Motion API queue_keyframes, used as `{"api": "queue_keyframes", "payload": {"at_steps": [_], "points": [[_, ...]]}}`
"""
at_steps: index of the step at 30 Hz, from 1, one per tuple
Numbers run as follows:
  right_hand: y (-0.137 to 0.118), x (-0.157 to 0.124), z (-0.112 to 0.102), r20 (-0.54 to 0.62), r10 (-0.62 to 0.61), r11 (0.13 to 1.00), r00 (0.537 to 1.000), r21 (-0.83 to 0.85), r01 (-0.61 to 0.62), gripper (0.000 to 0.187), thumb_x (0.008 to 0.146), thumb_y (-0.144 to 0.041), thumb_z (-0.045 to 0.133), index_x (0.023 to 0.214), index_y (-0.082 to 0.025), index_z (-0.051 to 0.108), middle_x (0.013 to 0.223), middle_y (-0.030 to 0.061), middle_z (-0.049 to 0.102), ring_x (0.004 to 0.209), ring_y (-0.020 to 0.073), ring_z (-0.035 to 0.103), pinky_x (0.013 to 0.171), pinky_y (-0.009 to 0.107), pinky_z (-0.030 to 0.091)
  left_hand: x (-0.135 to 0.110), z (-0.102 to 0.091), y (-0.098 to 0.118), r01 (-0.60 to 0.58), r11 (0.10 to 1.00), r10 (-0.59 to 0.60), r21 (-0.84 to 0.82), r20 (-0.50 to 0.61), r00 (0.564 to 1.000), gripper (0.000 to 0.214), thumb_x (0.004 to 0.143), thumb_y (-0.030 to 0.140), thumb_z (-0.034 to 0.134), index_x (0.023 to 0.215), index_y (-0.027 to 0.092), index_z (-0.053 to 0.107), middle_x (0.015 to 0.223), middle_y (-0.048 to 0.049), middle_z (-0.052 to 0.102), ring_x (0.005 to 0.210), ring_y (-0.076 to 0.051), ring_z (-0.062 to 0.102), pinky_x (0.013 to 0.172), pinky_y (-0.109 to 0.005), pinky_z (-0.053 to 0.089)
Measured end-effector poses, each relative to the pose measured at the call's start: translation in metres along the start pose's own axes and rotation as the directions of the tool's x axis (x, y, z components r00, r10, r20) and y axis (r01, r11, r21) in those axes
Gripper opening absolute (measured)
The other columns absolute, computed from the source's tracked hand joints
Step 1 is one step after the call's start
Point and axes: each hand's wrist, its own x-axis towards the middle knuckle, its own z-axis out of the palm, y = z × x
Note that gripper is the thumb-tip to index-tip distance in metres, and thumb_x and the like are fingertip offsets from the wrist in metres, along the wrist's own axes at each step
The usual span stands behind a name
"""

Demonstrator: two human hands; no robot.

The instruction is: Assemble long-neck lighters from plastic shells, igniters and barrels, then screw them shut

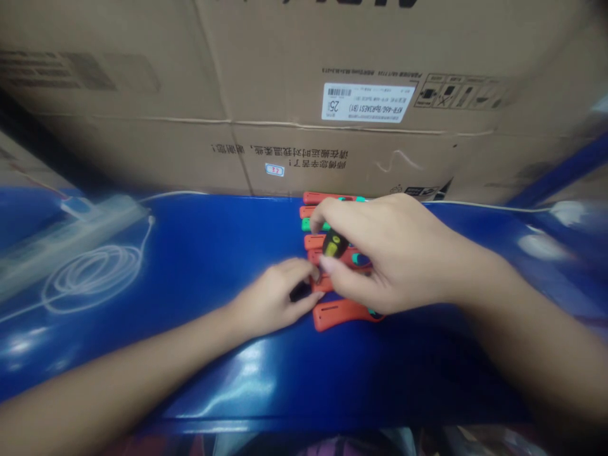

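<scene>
A column of several orange-handled tools point(339, 313), possibly utility knives, lies on the blue shelf, with one green handle point(311, 224) among them. Each visible orange handle is flat with a dark slot, and some have teal-and-black parts. My left hand point(273, 297) has thumb and fingers pinched at the end of a lower orange handle point(323, 283). Above the column, my right hand point(399, 247) is closed on a black-and-yellow handle point(335, 244), its thumb and index finger around it. The rest of that tool, and the right ends of most others, are hidden behind my right hand.
A large cardboard box point(280, 76) with upside-down print stands along the back of the blue shelf point(213, 253). At left lie a white power strip point(114, 218) and a coiled white cable point(95, 275). A white plug point(567, 213) sits at right, near a blue post point(560, 168).
</scene>
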Motion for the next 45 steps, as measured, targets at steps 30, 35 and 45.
{"api": "queue_keyframes", "payload": {"at_steps": [30,35,45], "points": [[0.020,0.001,-0.008,0.148,0.157,0.983,0.976,-0.120,-0.140,0.020,0.089,-0.030,0.049,0.085,-0.019,0.065,0.063,0.0031,0.064,0.050,0.0148,0.046,0.052,0.028,0.021,0.028,-0.032,0.014,-0.367,0.741,0.165,0.562,0.377,0.912,0.017,0.101,0.023,0.048,0.091,0.018,0.061,0.089,-0.0081,0.067,0.084,-0.023,0.059,0.068,-0.034,0.043],[0.024,-0.001,-0.009,0.120,0.156,0.983,0.980,-0.114,-0.143,0.020,0.088,-0.031,0.049,0.088,-0.019,0.065,0.065,0.0031,0.065,0.050,0.0144,0.045,0.051,0.027,0.021,0.036,-0.032,0.018,-0.363,0.705,0.142,0.609,0.381,0.914,0.025,0.103,0.025,0.043,0.088,0.017,0.061,0.087,-0.0084,0.065,0.080,-0.023,0.058,0.067,-0.035,0.043],[0.030,-0.003,-0.010,0.030,0.168,0.984,0.985,-0.064,-0.166,0.019,0.089,-0.029,0.049,0.093,-0.019,0.064,0.071,0.0027,0.068,0.056,0.0151,0.051,0.053,0.028,0.022,0.017,-0.070,-0.029,0.147,0.948,-0.196,0.283,0.150,0.969,0.023,0.097,0.037,0.056,0.089,0.018,0.068,0.092,-0.0057,0.066,0.088,-0.021,0.062,0.081,-0.033,0.048]]}}
